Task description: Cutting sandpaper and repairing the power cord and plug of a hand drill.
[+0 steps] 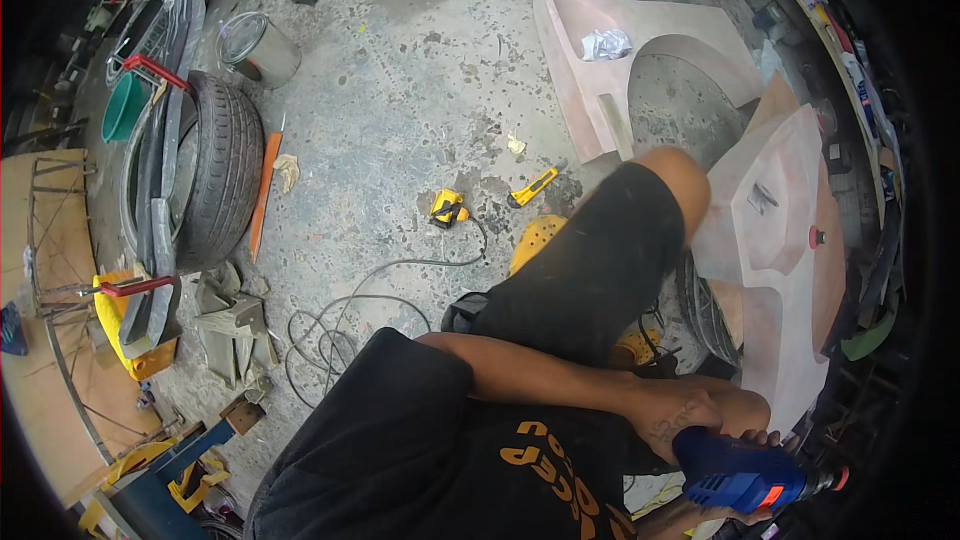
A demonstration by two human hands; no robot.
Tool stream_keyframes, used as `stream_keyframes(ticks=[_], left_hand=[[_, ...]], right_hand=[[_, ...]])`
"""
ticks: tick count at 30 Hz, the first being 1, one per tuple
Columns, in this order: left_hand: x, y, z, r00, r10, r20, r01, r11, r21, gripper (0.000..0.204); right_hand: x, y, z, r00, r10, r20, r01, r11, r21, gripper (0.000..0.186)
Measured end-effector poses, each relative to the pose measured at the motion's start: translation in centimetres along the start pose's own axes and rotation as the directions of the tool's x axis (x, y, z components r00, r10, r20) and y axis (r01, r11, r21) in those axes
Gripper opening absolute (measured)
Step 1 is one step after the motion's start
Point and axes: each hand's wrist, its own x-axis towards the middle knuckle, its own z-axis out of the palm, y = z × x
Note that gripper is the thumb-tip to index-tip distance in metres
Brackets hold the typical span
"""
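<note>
My left arm crosses my body to the lower right, where my left hand [680, 418] is closed around the rear of a blue power drill [735, 475]. Under and beside the drill's body is my right hand [768, 437], its fingers curled around the casing. The drill's dark and red front end points to the right. Its underside is hidden. Beyond my knee stands a pale pinkish moulded panel [730, 230], with a small red and black round piece [818, 237] on it.
A second pinkish panel [690, 20] lies at the far right with crumpled paper on it. On the concrete floor are a yellow cutter knife [532, 188], a yellow power socket [447, 208] and a looping cable [400, 262]. A tyre [228, 170] and a can [258, 50] stand left.
</note>
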Motion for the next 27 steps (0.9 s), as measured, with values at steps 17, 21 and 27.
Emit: stream_keyframes(ticks=[17,21,27], left_hand=[[-24.7,-6.2,-28.5,0.381,-0.585,-0.716,0.723,0.671,-0.164,0.020],[-22.4,-14.1,-27.6,0.486,-0.722,-0.493,0.854,0.512,0.094,0.021],[-23.1,-19.9,-25.8,0.379,-0.896,-0.231,0.820,0.210,0.533,0.024]], right_hand=[[-11.1,3.8,-3.5,0.991,0.087,-0.105,-0.058,0.966,0.252,0.092],[-15.2,3.6,-1.6,0.765,0.268,-0.585,-0.055,0.933,0.355,0.086],[-23.3,5.0,-3.8,0.375,0.298,-0.878,-0.079,0.954,0.290,0.084]])
